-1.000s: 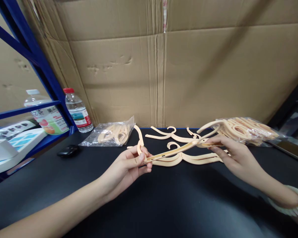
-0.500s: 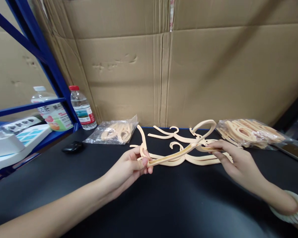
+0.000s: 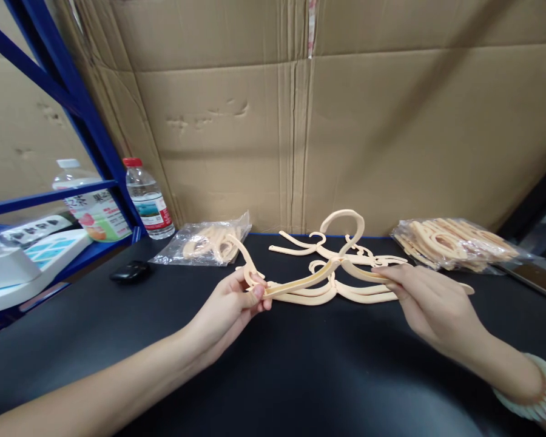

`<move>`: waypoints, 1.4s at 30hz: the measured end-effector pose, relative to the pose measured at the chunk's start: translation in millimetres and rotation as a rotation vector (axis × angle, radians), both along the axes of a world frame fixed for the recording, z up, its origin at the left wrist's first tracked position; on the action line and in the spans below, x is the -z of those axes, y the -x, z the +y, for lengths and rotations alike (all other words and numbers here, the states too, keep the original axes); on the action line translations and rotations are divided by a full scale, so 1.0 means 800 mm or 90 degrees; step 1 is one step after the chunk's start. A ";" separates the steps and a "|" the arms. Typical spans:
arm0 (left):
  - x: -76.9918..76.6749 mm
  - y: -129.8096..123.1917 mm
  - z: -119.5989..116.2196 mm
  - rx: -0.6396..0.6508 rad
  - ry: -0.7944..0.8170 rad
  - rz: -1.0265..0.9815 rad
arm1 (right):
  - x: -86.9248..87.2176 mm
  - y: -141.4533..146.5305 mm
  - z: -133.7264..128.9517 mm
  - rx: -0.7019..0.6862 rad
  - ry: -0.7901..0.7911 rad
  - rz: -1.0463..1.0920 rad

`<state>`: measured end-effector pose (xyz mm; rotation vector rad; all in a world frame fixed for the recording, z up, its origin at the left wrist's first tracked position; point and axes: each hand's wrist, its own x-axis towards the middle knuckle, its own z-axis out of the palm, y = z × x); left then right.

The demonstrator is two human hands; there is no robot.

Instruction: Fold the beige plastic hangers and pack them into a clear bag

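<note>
Between my two hands is a cream plastic clothes hanger (image 3: 307, 281), held above the table with its large hook loop pointing up and away. My left hand (image 3: 239, 297) pinches its left arm near the end, where a curved piece sticks up by the fingers. The fingers of my right hand (image 3: 437, 303) are closed round the hanger's right arm and hide part of it. Just behind and below it, more cream hangers (image 3: 364, 296) lie on the black table (image 3: 273, 376). Others (image 3: 300, 246) lie farther back.
A clear bag of cream hanger parts (image 3: 209, 243) lies at back left, another filled bag (image 3: 459, 243) at back right. A black mouse (image 3: 130, 272), a red-capped water bottle (image 3: 149, 203) and a blue shelf (image 3: 50, 194) stand left. A cardboard wall (image 3: 236, 133) closes off the back.
The held hanger has turned: its hook loop has swung left and stands more upright, and its left arm has shifted slightly left. Both hands keep their hold.
</note>
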<state>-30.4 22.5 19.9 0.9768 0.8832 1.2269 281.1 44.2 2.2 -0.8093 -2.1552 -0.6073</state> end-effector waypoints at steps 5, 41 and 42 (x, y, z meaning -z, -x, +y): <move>0.004 -0.001 0.002 -0.019 -0.017 -0.052 | 0.000 0.000 -0.005 0.022 -0.001 -0.005; 0.016 -0.013 -0.043 0.259 -0.545 0.841 | -0.012 -0.004 0.004 -0.007 0.490 -0.098; 0.016 -0.013 -0.042 0.261 -0.541 0.834 | -0.012 -0.004 0.004 -0.004 0.487 -0.100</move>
